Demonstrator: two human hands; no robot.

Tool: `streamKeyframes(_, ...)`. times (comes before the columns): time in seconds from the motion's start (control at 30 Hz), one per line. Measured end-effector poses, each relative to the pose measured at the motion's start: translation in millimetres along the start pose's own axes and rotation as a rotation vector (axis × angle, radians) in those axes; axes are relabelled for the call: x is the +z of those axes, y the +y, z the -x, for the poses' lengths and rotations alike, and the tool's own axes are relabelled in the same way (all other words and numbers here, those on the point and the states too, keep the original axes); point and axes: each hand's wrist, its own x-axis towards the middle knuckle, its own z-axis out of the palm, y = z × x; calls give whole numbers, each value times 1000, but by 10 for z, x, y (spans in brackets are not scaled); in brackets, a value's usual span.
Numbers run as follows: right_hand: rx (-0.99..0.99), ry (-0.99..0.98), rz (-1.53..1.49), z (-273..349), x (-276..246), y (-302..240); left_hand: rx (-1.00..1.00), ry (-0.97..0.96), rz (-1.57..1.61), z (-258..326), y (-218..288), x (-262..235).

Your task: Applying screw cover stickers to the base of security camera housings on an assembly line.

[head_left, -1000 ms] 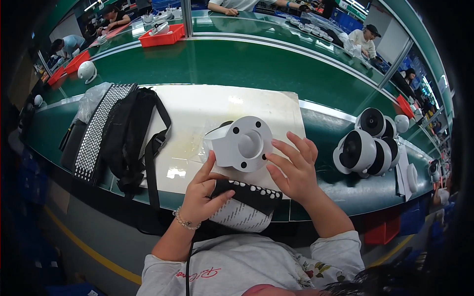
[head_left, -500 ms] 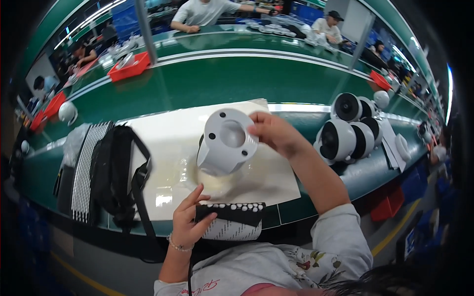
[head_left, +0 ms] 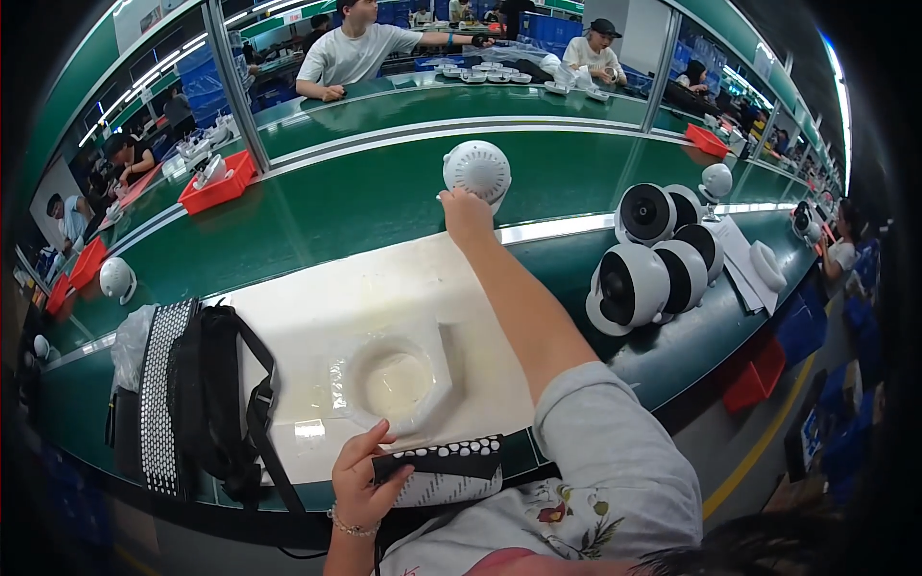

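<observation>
My right hand (head_left: pixel 468 216) reaches far forward over the green surface, its fingers closed at the lower part of a white round camera housing (head_left: pixel 478 169). The housing stands upright, with rows of slots facing me. Near the table's front edge, my left hand (head_left: pixel 365 480) holds a folded sheet of adhesive pads (head_left: pixel 444 472) between thumb and fingers. One face is black with white dots along the fold; the other is pale and printed. Just beyond it sits a ring-shaped holder (head_left: pixel 430 392) wrapped in clear film, with nothing in its round hollow.
A white board (head_left: pixel 317 298) lies under the holder. At left are black straps (head_left: pixel 216 403) and dotted pad sheets (head_left: pixel 171 403). Several black-and-white cameras (head_left: pixel 629 286) cluster at right, beside papers (head_left: pixel 744 259). A red tray (head_left: pixel 219 182) stands across the line; people work beyond.
My right hand has carried the white housing from above the holder forward onto the green surface, turning its hollow, dark-dotted underside out of sight. My left hand keeps the pad sheet.
</observation>
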Motion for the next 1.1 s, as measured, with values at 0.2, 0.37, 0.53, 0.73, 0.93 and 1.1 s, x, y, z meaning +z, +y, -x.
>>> streamKeyframes(0.2, 139, -260, -153, 55, 496, -128, -62, -8, 28, 40, -20, 10)
streamKeyframes(0.37, 76, -473, -161, 112, 303, -58, -77, -23, 9, -9, 33, 15)
streamKeyframes(0.53, -93, -702, -77, 232, -184, -168, -75, -37, 12, -36, 42, 22)
streamKeyframes(0.73, -291, -704, -244, 1217, -872, 28, -85, -39, 45, -8, 75, 21)
streamKeyframes(0.93, 18, -601, -57, 2381, -1757, 595, -102, -60, 47, 38, 66, -6)
streamKeyframes(1.1, 266, -486, 56, 2441, -1925, 951, -64, -103, 30, 2, 83, 19)
